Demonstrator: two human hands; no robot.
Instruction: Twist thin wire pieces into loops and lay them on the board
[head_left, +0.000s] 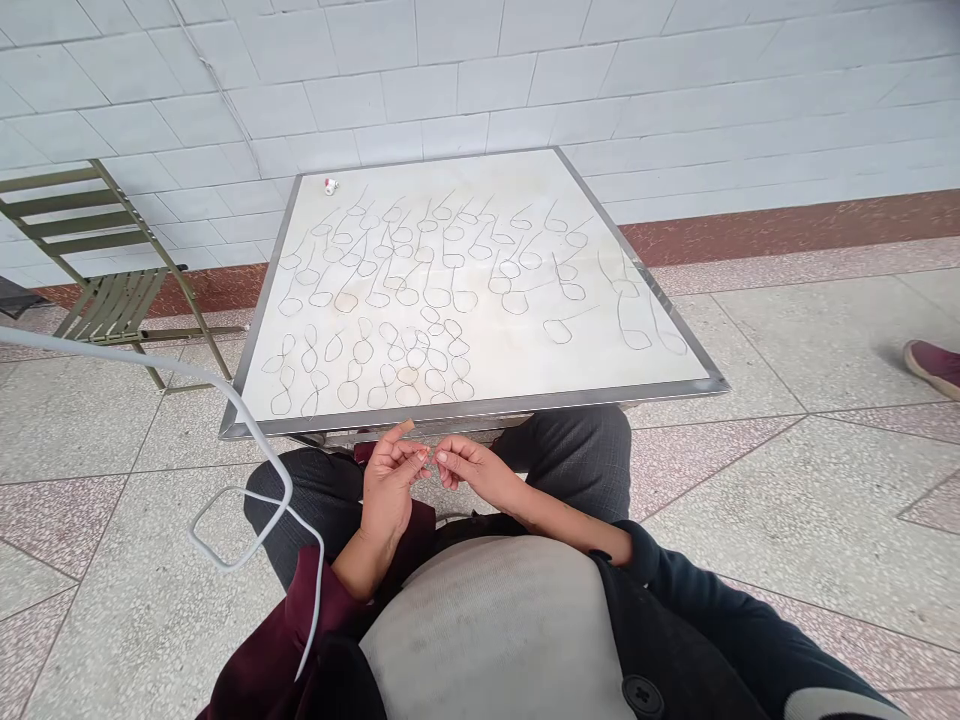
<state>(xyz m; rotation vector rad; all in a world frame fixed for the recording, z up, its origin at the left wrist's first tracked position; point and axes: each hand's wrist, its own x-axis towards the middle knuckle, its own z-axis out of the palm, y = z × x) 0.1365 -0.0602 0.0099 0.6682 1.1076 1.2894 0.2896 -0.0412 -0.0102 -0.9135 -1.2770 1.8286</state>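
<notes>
My left hand (390, 480) is closed in a pinch just below the table's front edge, a tan wrap on one fingertip. Against it, my right hand (471, 468) pinches too, fingertips nearly touching the left ones. Something tiny, orange and green, shows between them, too small to name. Beyond the hands stands a white table (510, 375) with a grey metal rim. Several thin wire loops with long tails (515, 302) lie over its back and right parts. Several twisted double loops (350, 370) lie at its front left.
A small red and white object (331, 186) sits at the table's back left corner. A slatted folding chair (112, 300) stands at left. A pale cable (259, 440) hangs across the left side. A person's shoe (934, 365) shows at the far right. Behind is a white block wall (420, 90).
</notes>
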